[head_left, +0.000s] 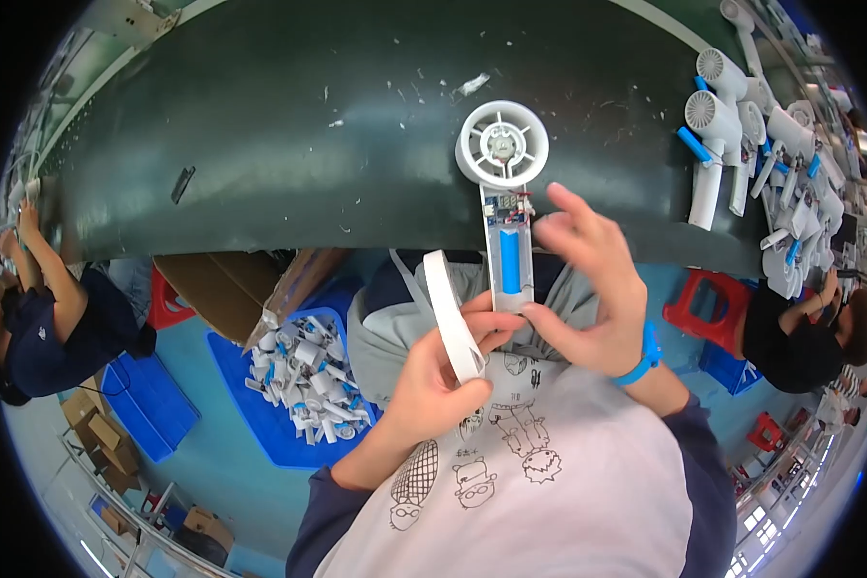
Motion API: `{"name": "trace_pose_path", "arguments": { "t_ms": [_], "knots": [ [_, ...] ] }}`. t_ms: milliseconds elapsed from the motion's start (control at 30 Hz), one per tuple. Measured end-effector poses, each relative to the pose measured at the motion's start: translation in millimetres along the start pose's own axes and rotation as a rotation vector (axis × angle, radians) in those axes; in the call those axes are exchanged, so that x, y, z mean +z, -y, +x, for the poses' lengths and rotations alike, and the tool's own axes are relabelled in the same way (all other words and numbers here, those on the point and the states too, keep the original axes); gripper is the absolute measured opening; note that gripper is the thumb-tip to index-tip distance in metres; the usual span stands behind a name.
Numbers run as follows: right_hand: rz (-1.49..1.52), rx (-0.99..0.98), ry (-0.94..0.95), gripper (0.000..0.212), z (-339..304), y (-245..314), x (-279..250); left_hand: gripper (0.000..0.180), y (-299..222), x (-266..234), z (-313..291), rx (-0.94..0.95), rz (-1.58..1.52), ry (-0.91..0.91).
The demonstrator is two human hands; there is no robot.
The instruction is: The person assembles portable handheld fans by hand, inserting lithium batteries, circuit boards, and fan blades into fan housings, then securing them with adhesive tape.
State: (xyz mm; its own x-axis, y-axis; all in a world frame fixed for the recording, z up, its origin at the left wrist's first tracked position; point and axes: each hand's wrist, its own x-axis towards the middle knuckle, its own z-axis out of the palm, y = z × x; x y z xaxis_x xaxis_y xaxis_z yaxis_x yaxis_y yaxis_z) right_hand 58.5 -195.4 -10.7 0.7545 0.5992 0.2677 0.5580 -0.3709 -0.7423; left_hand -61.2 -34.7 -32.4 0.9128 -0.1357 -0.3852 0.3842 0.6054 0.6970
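A white handheld fan body (503, 154) with a round head and an open handle showing a blue battery (510, 262) and a small circuit board is held up in front of me. My left hand (450, 371) grips a white curved handle cover (452, 314) and steadies the bottom of the fan's handle with its fingertips. My right hand (592, 284), with a blue wristband, touches the right side of the open handle near the battery, fingers partly spread.
A dark green conveyor belt (356, 125) runs across the top. Several assembled white fans (751, 144) lie at its right end. A blue bin (303, 385) of white fan parts sits on the floor at left beside cardboard boxes. Other people sit at far left and right.
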Motion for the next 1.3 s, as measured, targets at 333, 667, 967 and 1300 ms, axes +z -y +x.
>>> {"name": "trace_pose_path", "arguments": {
  "t_ms": [333, 667, 967, 1300],
  "knots": [
    [0.795, 0.566, 0.055, 0.041, 34, -31, 14, 0.046, -16, -7, -5, -0.002, 0.109, 0.165],
    [-0.462, 0.354, -0.269, 0.043, 311, -175, -20, 0.033, -57, 0, 7, 0.022, 0.005, 0.330],
    [0.572, -0.049, 0.445, 0.035, 123, 36, 8, 0.025, -88, 1, 29, -0.005, -0.281, 0.617],
    [1.016, 0.177, -0.112, 0.027, 91, 65, 8, 0.041, -75, 15, 21, 0.558, 0.840, 0.784]
  ]
}}
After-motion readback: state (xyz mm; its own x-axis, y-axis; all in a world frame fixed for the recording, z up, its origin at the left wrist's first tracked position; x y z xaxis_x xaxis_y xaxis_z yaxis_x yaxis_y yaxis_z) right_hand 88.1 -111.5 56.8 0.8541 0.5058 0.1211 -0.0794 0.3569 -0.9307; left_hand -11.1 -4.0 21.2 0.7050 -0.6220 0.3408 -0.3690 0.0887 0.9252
